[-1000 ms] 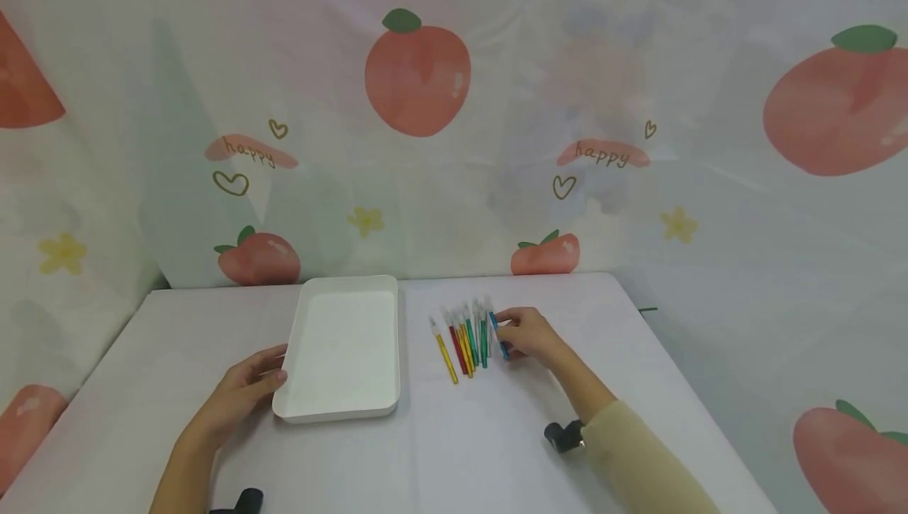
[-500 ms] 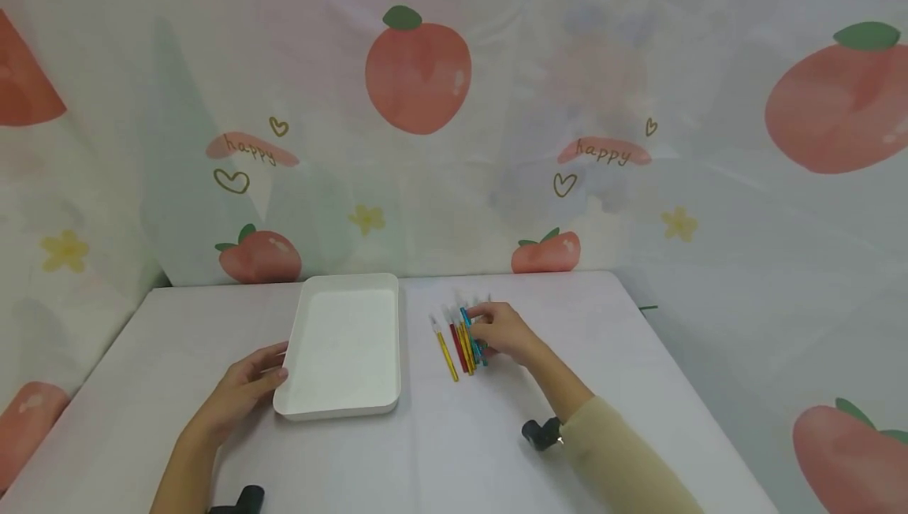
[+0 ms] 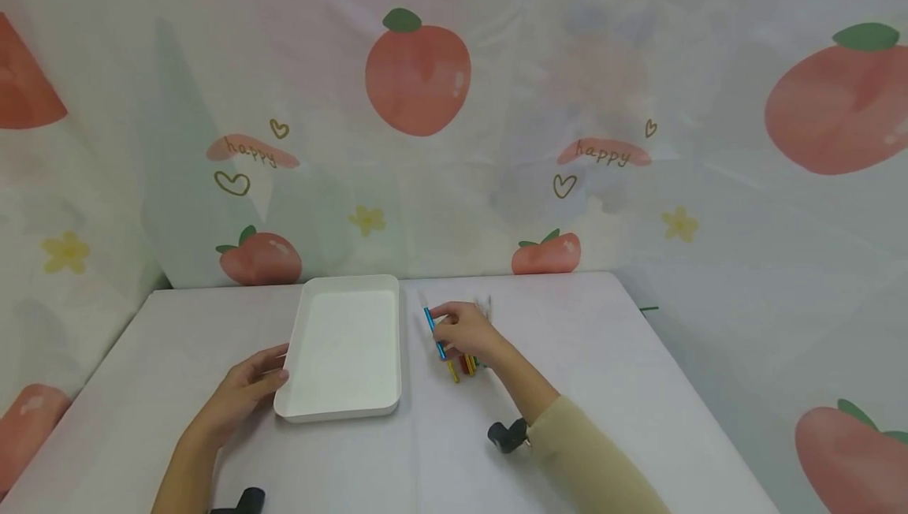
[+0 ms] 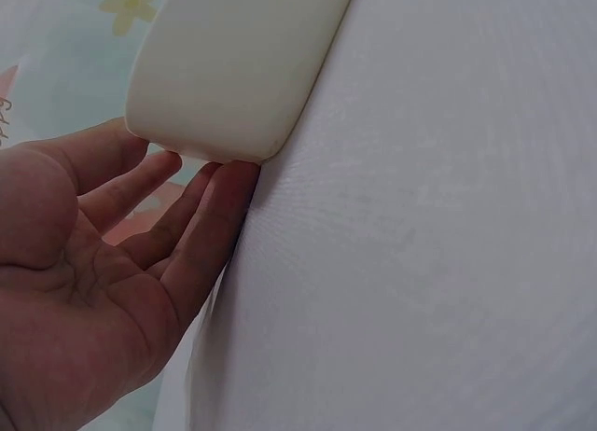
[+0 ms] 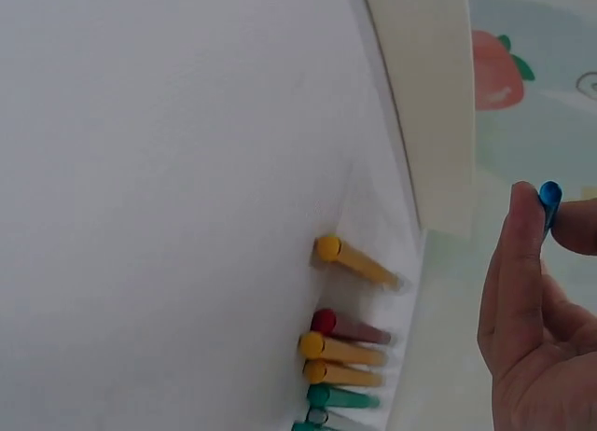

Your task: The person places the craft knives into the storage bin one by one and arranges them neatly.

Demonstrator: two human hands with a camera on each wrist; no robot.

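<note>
A white tray (image 3: 339, 411) lies on the table. My left hand (image 3: 244, 388) rests against its left side, fingertips and thumb touching the edge; in the left wrist view the fingers (image 4: 210, 226) meet the tray's outer wall (image 4: 224, 95). My right hand (image 3: 464, 331) pinches a slim blue pen-shaped tool (image 3: 434, 333) with a clear tip, held up between thumb and fingertips just right of the tray. Beneath that hand lie several similar tools; a yellow one (image 5: 354, 258) is apart from the row in the right wrist view. Part of the row is hidden by the hand.
Red, yellow, green and silvery tools lie in a row, with a red one (image 5: 350, 326) near the yellow one. White cloth covers the table (image 3: 411, 459). A fruit-printed curtain (image 3: 489, 143) stands behind the back edge.
My right hand has carried the blue tool leftward, from the right end of the row across the other tools towards the tray. The left hand and tray have stayed put.
</note>
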